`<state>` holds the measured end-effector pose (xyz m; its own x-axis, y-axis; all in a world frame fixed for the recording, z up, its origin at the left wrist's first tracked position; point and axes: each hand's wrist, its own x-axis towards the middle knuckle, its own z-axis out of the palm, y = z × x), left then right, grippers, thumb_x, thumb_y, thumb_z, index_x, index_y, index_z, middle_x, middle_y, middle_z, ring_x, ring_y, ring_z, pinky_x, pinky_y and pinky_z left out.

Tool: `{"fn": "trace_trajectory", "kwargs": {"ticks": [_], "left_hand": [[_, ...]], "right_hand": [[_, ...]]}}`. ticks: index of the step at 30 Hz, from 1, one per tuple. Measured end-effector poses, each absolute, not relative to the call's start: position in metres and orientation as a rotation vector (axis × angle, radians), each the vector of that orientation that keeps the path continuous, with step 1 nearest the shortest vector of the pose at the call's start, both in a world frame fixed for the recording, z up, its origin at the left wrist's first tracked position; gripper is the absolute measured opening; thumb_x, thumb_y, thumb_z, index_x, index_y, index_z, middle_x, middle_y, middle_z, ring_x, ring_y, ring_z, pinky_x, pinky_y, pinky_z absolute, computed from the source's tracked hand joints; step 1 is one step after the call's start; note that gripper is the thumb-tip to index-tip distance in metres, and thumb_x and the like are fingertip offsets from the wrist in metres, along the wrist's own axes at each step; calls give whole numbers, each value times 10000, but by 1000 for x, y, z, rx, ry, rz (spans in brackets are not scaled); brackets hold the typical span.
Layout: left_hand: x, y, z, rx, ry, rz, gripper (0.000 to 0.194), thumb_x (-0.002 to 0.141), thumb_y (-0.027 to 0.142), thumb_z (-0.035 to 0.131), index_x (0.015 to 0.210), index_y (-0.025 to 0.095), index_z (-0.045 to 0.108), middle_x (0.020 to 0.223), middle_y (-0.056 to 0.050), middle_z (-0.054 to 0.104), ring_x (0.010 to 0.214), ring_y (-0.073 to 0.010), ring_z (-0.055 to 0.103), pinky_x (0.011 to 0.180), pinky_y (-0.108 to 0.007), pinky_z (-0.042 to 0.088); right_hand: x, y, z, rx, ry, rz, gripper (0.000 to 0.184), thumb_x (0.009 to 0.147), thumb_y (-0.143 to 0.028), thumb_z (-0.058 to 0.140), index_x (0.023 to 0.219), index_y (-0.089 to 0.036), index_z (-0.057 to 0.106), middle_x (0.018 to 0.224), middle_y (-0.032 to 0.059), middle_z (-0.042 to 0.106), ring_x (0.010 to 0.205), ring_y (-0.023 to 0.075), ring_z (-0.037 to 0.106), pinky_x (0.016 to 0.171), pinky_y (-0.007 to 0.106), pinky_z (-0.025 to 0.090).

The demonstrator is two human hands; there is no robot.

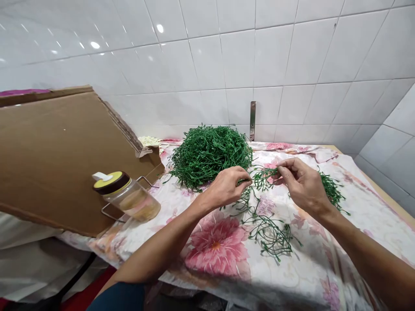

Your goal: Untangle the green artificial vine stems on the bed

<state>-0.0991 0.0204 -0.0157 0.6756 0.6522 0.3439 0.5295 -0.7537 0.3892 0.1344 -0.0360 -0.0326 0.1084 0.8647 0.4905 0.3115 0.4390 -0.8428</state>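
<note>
One loose sprig of thin green vine (267,233) hangs between the two bare hands, its upper stem running crosswise above the cloth and its tangled lower end trailing toward the person. The left hand (225,188) is pinching the stem between thumb and fingertips, and the right hand (303,185) pinches the sprig's other side the same way. One large rounded heap of green vine (207,157) sits just beyond the left hand, and one smaller green tuft (330,190) lies past the right. Both rest on a white, pink-flowered cloth (308,259). One clear, yellow-lidded jar (129,198) lies tilted in a thin wire rack (108,214), against a brown cardboard sheet (48,151).
</note>
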Motion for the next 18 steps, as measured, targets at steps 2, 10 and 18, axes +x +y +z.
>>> {"fn": "trace_trajectory", "kwargs": {"ticks": [2,10,18], "left_hand": [[-98,21,-11,2643,997,779,212,973,257,567,1006,186,764,970,-73,719,880,-179,662,815,-305,501],[-100,2,12,2716,1554,1158,255,983,349,548,1074,241,761,1011,-72,580,782,-160,557,663,-285,450],[-97,-6,29,2272,822,654,287,942,423,612,942,174,754,1099,-88,687,976,-197,625,900,-360,489]], "right_hand": [[135,-41,-27,-1079,-1440,493,212,961,-397,643,1005,-190,659,825,49,713,716,186,714,700,353,641],[137,-64,-16,-1074,-1469,368,84,940,-275,672,994,-212,685,852,36,711,759,175,700,725,327,598],[148,-56,-19,-1080,-1381,374,118,931,-308,683,993,-207,681,872,35,701,703,162,702,684,308,624]]}}
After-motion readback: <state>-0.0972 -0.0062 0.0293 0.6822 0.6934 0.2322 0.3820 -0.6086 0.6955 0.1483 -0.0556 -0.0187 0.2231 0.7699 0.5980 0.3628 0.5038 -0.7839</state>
